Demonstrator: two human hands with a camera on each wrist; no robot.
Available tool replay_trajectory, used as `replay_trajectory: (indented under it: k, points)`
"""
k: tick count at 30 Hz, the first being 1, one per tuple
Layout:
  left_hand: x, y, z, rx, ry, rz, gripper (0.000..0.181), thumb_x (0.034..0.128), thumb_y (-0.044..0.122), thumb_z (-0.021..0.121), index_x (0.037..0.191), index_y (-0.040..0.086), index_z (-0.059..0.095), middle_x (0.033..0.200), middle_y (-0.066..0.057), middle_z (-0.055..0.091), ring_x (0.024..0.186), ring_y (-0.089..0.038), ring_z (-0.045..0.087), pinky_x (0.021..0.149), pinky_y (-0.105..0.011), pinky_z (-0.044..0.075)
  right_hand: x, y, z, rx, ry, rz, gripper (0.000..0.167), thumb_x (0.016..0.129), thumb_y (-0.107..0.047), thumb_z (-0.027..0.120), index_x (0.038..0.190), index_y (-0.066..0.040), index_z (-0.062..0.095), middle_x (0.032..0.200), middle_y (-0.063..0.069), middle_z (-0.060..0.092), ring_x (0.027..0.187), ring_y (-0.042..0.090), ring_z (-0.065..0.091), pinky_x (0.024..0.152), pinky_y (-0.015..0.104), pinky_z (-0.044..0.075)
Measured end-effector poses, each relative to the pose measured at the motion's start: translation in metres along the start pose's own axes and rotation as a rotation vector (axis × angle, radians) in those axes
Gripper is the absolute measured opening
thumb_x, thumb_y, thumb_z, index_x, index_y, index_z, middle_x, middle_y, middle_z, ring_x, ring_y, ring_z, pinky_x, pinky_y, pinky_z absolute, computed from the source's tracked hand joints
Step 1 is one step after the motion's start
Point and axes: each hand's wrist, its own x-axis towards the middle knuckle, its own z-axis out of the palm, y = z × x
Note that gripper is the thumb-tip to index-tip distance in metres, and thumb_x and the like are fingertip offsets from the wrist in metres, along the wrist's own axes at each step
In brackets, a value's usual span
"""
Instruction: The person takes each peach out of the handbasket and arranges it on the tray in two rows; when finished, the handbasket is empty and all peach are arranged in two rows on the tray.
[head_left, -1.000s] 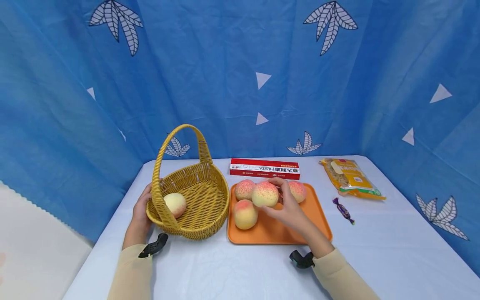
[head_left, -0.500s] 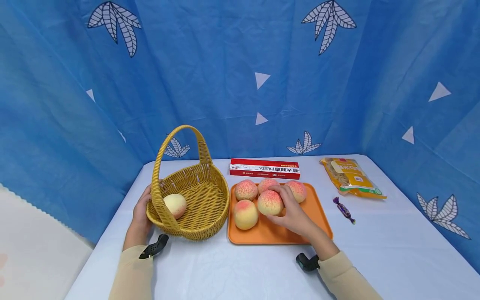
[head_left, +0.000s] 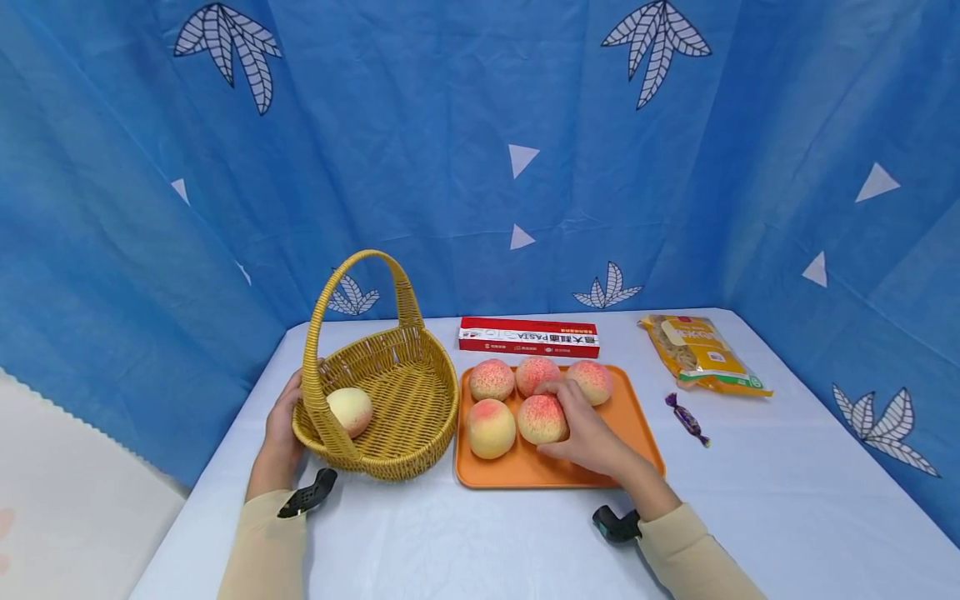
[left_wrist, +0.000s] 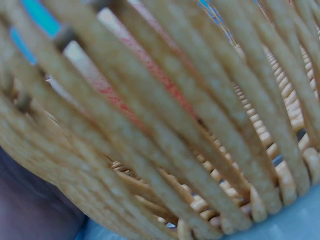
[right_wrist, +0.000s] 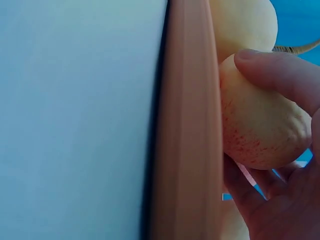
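Observation:
My left hand [head_left: 282,423] holds the yellow wicker basket [head_left: 431,400] by its left side, with most of the fingers hidden behind the weave. Inside the basket lies one pale peach [head_left: 351,410]; the left wrist view shows mostly close weave [left_wrist: 165,115]. My right hand [head_left: 592,433] grips a red-and-cream peach [head_left: 542,419] low over the orange tray [head_left: 555,477], thumb on one side and fingers on the other. In the right wrist view that peach [right_wrist: 260,120] sits between thumb and fingers, near the tray's edge [right_wrist: 187,125]. Several other peaches [head_left: 491,429] are beside it on the tray.
Behind the tray lies a red pasta box [head_left: 528,337]. To the right are a yellow pasta bag [head_left: 701,354] and a purple wrapped candy [head_left: 687,421]. The basket's tall handle [head_left: 375,254] arches up, and its right side stands close to the tray. A blue curtain [head_left: 450,167] encloses the table.
My right hand has brought its peach down and slightly right, toward the front row on the tray, uncovering the peach behind it. My left hand and the basket look unmoved.

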Motion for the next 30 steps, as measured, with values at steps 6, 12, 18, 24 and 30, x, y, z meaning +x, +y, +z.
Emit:
replay_trajectory:
  k: [6,12,18,24,30]
  points:
    - [-0.0011,-0.0009,-0.0002,-0.018,-0.002,0.005,0.058,0.1023,0.012,0.025,0.157,0.028,0.031,0.161,0.007,0.022,0.143,-0.008,0.024,0.100,-0.013,0.030,-0.0009,0.0027,0.0034,-0.008,0.004,-0.013,0.079,0.074,-0.017,0.089,0.136,-0.019,0.040,0.136,0.001,0.041,0.133,0.022,0.042,0.114,0.051,0.039]
    - [-0.0012,0.0003,-0.0002,-0.015,-0.003,0.006,0.059,0.1015,0.010,0.025,0.158,0.028,0.030,0.162,0.005,0.023,0.142,-0.008,0.025,0.100,-0.014,0.030,0.0000,0.0047,0.0066,0.009,0.005,-0.031,0.077,0.074,-0.018,0.089,0.135,-0.020,0.041,0.136,0.001,0.041,0.131,0.022,0.042,0.114,0.052,0.039]
    - [-0.0004,0.0000,0.0017,-0.049,0.009,-0.004,0.059,0.1014,0.009,0.025,0.157,0.028,0.031,0.162,0.007,0.023,0.143,-0.008,0.024,0.101,-0.014,0.030,0.0007,0.0044,0.0066,0.035,-0.003,-0.024,0.073,0.076,-0.022,0.087,0.134,-0.021,0.043,0.135,0.000,0.042,0.132,0.021,0.041,0.114,0.053,0.038]
    - [-0.0005,-0.0008,0.0026,-0.028,0.014,-0.008,0.059,0.1015,0.010,0.025,0.157,0.029,0.031,0.163,0.005,0.021,0.143,-0.009,0.024,0.102,-0.014,0.029,-0.0001,0.0016,0.0055,0.047,-0.034,0.027,0.073,0.076,-0.028,0.087,0.136,-0.026,0.045,0.138,-0.002,0.040,0.134,0.021,0.039,0.113,0.054,0.039]
    - [0.0004,0.0000,0.0021,-0.036,0.014,-0.003,0.060,0.1013,0.008,0.025,0.157,0.027,0.031,0.162,0.007,0.022,0.144,-0.009,0.023,0.101,-0.014,0.029,-0.0004,0.0002,0.0056,0.041,-0.061,0.049,0.071,0.076,-0.031,0.086,0.137,-0.027,0.049,0.138,-0.001,0.038,0.134,0.023,0.039,0.110,0.056,0.041]
